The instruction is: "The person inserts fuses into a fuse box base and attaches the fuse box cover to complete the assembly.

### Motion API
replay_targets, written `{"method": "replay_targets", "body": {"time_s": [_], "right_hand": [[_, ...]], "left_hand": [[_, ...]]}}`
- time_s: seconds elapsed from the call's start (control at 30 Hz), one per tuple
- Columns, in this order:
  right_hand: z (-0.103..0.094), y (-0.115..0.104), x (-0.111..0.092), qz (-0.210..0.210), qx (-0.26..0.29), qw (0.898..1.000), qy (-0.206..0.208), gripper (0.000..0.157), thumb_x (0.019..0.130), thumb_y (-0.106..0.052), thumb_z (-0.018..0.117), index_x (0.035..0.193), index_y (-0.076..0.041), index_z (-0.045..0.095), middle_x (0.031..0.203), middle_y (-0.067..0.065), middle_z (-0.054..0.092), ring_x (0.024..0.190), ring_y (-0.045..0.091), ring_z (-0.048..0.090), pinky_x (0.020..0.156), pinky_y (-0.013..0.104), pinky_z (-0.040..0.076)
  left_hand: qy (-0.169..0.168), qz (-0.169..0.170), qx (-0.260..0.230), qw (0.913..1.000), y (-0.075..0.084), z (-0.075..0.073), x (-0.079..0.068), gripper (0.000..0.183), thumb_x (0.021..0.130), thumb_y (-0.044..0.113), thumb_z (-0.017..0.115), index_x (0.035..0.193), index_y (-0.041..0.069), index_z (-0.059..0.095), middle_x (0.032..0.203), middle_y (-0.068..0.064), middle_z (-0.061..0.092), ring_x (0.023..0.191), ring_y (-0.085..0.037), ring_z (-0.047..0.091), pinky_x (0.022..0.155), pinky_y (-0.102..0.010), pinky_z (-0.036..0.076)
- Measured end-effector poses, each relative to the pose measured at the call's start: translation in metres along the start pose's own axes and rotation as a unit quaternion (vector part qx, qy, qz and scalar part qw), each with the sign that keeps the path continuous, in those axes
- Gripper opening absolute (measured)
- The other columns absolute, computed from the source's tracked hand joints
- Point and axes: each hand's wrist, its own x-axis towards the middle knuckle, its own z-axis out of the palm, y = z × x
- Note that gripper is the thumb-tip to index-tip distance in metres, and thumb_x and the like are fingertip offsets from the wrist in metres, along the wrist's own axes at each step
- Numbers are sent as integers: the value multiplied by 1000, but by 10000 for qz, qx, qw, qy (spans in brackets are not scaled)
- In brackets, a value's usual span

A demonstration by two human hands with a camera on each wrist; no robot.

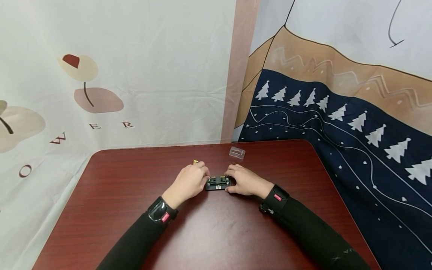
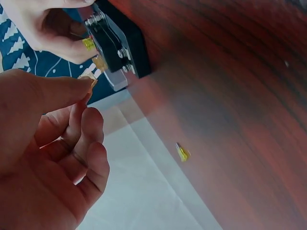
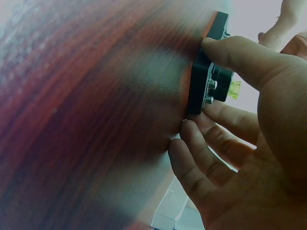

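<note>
Your left hand point(image 1: 189, 180) pinches a small amber-coloured piece point(image 2: 89, 77) between thumb and forefinger, mostly hidden by the fingertips, just beside the left end of a black rectangular block point(image 1: 219, 181). Your right hand point(image 1: 245, 180) grips that block's right end, thumb along the near edge and fingers on the far side. It lies flat on the reddish-brown wooden table point(image 1: 219, 232) between your two hands, with metal screws point(image 2: 127, 68) along it and yellow pieces point(image 2: 88, 44) on top. You have one loose yellow piece point(image 2: 182, 152) with a dark tip lying on the wood past your left hand, and a clear plastic box point(image 1: 237, 152) beyond the block, near the table's far edge.
</note>
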Motion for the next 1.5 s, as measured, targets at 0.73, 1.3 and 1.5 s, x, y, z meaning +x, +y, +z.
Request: {"method": "replay_targets", "body": {"time_s": [0.73,1.3,1.5], "right_hand": [[2,1,0,4,-29,10000,32,45,92,-35,88,128,-13,76,115,-4,66,108,14,59,95,37,54],[2,1,0,37,17,10000,13,45,92,-34,88,129,-12,76,115,-4,65,108,14,58,95,37,54],[3,1,0,37,21,10000,13,45,92,-34,88,130,-12,76,114,-3,65,107,14,58,95,37,54]], "left_hand": [[-121,242,143,9995,13,8,4,5,101,18,76,102,15,81,98,1,70,88,-19,73,86,-40,60],[155,345,251,9990,15,10,3,4,98,21,81,97,17,80,94,3,69,84,-17,72,79,-37,57],[88,328,228,9992,15,10,1,5,98,21,81,97,16,80,94,3,69,84,-17,72,78,-37,56]]}}
